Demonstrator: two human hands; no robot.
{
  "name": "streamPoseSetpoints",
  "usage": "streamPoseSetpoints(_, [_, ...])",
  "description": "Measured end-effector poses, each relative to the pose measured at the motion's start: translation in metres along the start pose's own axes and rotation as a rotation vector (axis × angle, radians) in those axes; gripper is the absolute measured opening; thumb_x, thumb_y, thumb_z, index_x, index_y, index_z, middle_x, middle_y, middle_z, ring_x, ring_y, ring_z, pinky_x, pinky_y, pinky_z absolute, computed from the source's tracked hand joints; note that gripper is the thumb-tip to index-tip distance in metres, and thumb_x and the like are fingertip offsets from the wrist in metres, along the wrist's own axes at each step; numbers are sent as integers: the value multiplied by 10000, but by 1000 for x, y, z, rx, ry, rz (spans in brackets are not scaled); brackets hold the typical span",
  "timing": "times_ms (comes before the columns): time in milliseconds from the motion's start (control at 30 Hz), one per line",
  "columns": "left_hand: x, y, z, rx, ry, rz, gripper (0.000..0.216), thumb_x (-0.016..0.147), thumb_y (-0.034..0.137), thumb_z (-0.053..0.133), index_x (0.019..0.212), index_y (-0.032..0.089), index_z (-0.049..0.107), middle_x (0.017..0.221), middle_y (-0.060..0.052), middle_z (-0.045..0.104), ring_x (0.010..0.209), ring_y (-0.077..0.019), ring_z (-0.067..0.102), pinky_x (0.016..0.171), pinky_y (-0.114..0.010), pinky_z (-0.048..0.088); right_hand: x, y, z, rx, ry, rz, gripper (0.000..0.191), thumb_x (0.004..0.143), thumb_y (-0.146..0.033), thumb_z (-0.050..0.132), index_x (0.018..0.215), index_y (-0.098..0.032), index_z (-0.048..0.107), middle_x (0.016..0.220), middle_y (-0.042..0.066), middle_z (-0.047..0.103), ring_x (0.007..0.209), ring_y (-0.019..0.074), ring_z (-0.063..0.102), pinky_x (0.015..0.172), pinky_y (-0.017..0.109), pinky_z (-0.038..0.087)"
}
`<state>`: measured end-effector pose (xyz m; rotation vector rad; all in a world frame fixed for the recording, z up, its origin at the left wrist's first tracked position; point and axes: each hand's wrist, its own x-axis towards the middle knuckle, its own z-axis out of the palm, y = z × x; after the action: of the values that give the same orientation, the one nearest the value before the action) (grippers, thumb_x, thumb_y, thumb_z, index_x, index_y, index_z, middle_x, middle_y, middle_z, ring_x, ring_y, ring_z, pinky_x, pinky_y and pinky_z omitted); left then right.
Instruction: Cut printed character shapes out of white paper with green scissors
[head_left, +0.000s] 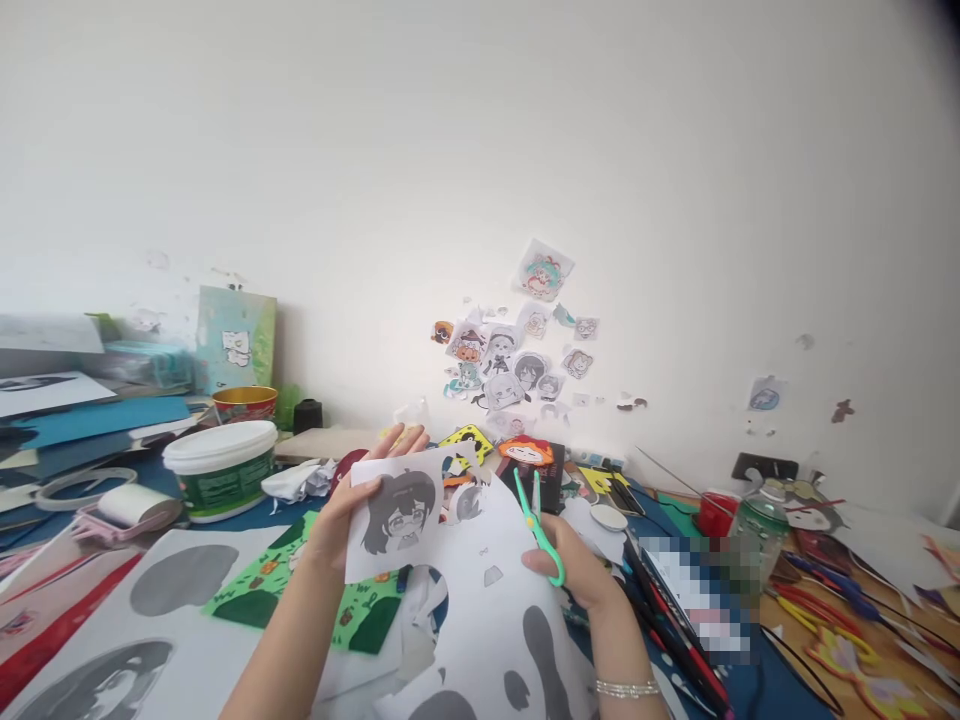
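Note:
My left hand [367, 487] pinches a printed paper sheet [405, 560], thumb in front and fingers behind. A grey cartoon head with long hair and glasses is printed on this part. To its right hangs a larger white paper [495, 600] with grey shapes and a rounded cut-out edge; whether the two parts are joined, I cannot tell. My right hand [566, 565] is closed round the handles of mint-green scissors [534, 520]. Their blades stand apart and point upward, beside the larger paper's upper right edge.
A white-lidded tub [225, 465] and a green patterned sheet [262, 585] lie left. Pens [675, 630], a red cup [718, 513] and a glass jar [757, 535] stand or lie right. Cartoon cut-outs [531, 370] cling to the wall behind the cluttered table.

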<state>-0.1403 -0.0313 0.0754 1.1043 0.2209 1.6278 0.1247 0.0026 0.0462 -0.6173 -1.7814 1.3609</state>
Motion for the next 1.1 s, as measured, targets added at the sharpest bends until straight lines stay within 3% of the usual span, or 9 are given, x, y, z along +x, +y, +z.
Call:
streamPoseSetpoints(200, [4,-1,-10,90,36,-50,597,732,86,512,1293,246,386,1369,-32,364,1290,-235,224,1048,-397,231,2,5,-3,-5,42,23,501,617,-354,696,1052,-137,572,933,86,652,788,256,599,669,355,491])
streamPoseSetpoints(533, [6,-3,-12,337,160,-62,476,738,267,592,1203,286,494,1392,8,324,1260,-261,300,934,-311,419,10,20,-11,-117,320,-24,425,652,-241,646,1053,-147,542,989,96,641,847,247,599,737,337,471])
streamPoseSetpoints(633, [8,-6,-11,394,250,-103,501,741,309,588,1225,290,461,1370,-17,375,1195,-253,409,855,-297,474,14,25,-13,-207,397,-31,421,666,-254,622,1063,-148,526,1016,103,627,887,250,587,764,341,460])
streamPoseSetpoints(800, [11,-15,-21,543,447,-245,506,735,392,565,1198,211,473,1025,-86,649,850,-228,624,636,-298,519,15,24,-13,-345,473,-65,366,681,-247,573,1031,-144,533,1002,107,617,900,253,579,779,343,453])
streamPoseSetpoints(933, [13,-17,-27,677,470,-248,451,712,458,559,1054,164,566,815,-54,682,680,-187,621,554,-260,487,15,20,-10,-372,500,-98,347,683,-230,551,1022,-154,535,987,94,622,891,250,580,763,334,456])
streamPoseSetpoints(1100, [12,-14,-21,699,456,-235,472,672,494,586,992,147,589,770,-59,686,682,-196,617,560,-267,482,14,17,-6,-382,543,-118,298,695,-217,543,990,-171,533,906,70,624,802,234,584,704,322,458])
